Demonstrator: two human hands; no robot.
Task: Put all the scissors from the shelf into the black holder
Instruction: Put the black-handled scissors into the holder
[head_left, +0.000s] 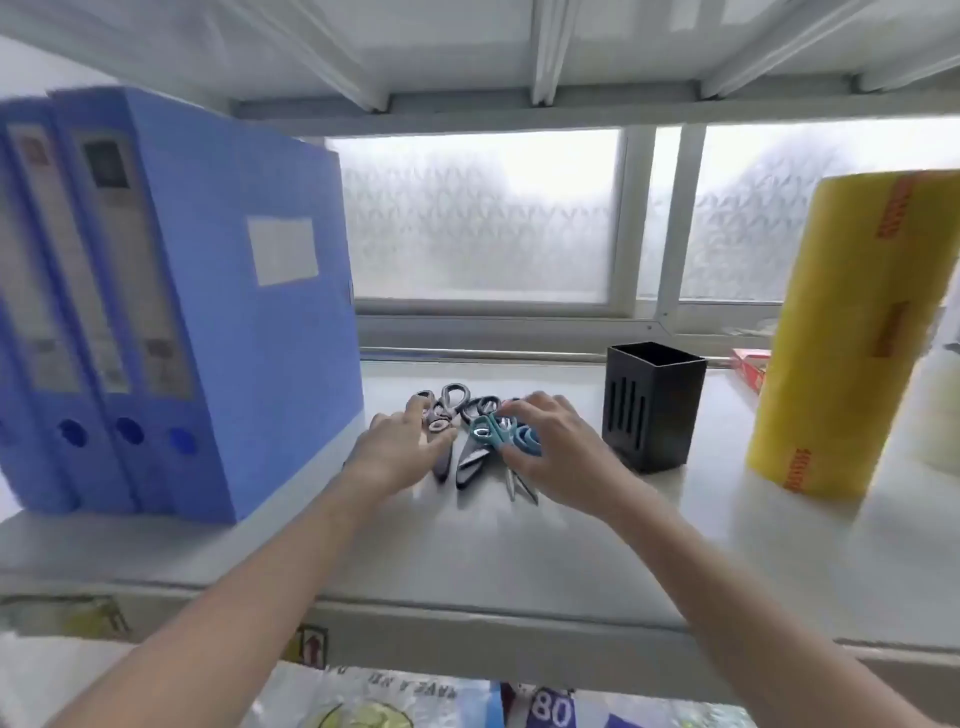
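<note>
Several scissors lie in a cluster on the white shelf (467, 545). Grey-handled scissors (448, 410) lie at the left of the cluster, teal-handled scissors (480, 436) in the middle, blue-handled scissors (525, 441) at the right. My left hand (400, 452) rests over the grey-handled pair, fingers spread and touching it. My right hand (556, 447) has its fingers curled around the blue handles, which still lie on the shelf. The black holder (649, 405) stands upright just right of my right hand and looks empty.
Blue file boxes (171, 312) stand at the left of the shelf. A yellow roll (852, 332) stands at the right, with a red box (750, 369) behind it. A frosted window is behind the shelf, and another shelf is overhead.
</note>
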